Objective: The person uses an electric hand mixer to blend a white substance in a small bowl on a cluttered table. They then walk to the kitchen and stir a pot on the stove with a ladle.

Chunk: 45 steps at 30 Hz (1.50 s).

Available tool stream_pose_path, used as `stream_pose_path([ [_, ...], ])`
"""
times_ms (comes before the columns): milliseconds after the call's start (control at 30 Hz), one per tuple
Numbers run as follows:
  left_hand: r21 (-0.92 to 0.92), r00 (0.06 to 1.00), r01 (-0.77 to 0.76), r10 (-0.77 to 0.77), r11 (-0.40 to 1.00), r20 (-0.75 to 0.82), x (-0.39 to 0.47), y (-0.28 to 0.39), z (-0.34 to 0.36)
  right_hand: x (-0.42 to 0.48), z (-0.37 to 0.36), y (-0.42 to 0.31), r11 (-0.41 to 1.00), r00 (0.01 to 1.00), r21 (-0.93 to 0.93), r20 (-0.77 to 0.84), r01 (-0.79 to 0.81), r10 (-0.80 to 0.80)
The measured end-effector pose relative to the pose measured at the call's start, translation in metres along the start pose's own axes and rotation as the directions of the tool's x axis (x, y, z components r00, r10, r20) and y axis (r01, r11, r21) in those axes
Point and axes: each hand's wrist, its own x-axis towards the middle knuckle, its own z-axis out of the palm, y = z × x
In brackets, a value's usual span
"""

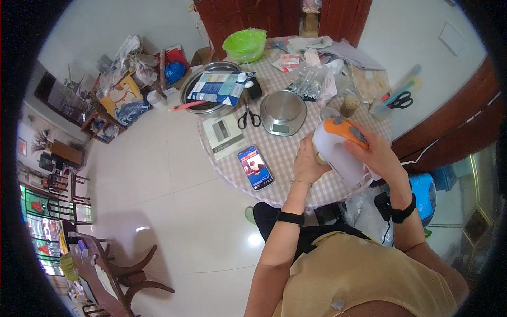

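Observation:
My right hand (pixel 374 152) grips the orange-and-grey handle of a white handheld electric mixer (pixel 348 162) near the right edge of the round table. My left hand (pixel 309 162) is wrapped around a pale container (pixel 319 152) just under the mixer's front end; what is inside it is hidden. A silver digital kitchen scale (pixel 283 111) stands beyond my left hand. To the left of that hand a smartphone (pixel 255 167) with a lit screen lies on the checked tablecloth (pixel 285 158). Black-handled scissors (pixel 249 119) rest left of the scale.
A large metal bowl (pixel 186 93) bears a blue-and-white carton (pixel 218 87) and a pink-handled tool (pixel 188 105). Behind it stands a green plastic bowl (pixel 244 45). Clear plastic bags, papers and a jar (pixel 350 105) crowd the back right. A holder (pixel 379 110) with scissors stands at the right.

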Motion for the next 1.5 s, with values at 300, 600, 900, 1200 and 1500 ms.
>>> stream_pose_path([
  [300,-0.017,1.000,0.029,-0.029,0.999,-0.005,-0.001,0.001,0.000,-0.002,-0.011,-0.010,0.985,0.980,0.019,0.111,-0.170,0.167],
  [600,0.005,0.999,0.043,-0.043,0.999,-0.004,0.000,0.000,0.001,0.002,-0.016,-0.028,0.921,0.913,0.048,0.162,-0.386,0.375],
  [900,0.000,0.999,0.051,-0.051,0.999,0.019,0.000,0.006,-0.003,0.005,-0.017,-0.032,0.929,0.912,-0.035,0.181,-0.369,0.369],
  [1200,-0.009,0.997,0.075,-0.075,0.997,0.028,0.000,0.007,-0.003,0.002,-0.014,-0.017,0.974,0.962,-0.002,0.154,-0.227,0.224],
  [1500,-0.012,0.997,0.080,-0.080,0.997,0.009,-0.001,0.004,-0.002,0.006,-0.023,-0.037,0.893,0.859,-0.023,0.264,-0.449,0.439],
])
